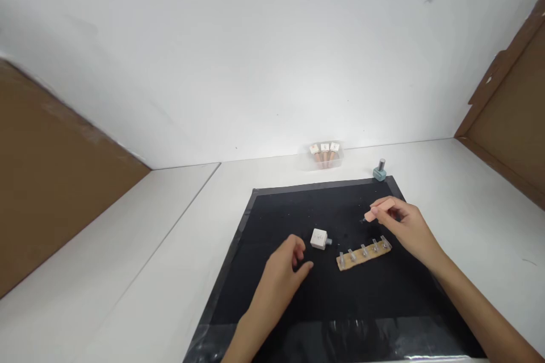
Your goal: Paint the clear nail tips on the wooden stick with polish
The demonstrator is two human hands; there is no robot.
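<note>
My right hand [398, 218] pinches the peach-coloured cap of a nail polish brush [380, 210]. Its dark bristle tip points down and left, above the black mat [272, 289]. A white nail polish bottle [318, 238] lies on its side on the mat, uncapped, its grey neck towards the right. Just left of it, my left hand [286, 264] hovers empty, fingers curled and thumb apart. Between and below the hands is a tan strip [361, 257] bearing several clear nail tips on small stands, near my right wrist.
At the back, a clear plastic box [322, 164] holds three more white bottles with peach caps. A teal nail polish bottle [379, 173] with a silver cap stands at the mat's far right corner. White wall panels and brown cardboard [511, 108] enclose the white table.
</note>
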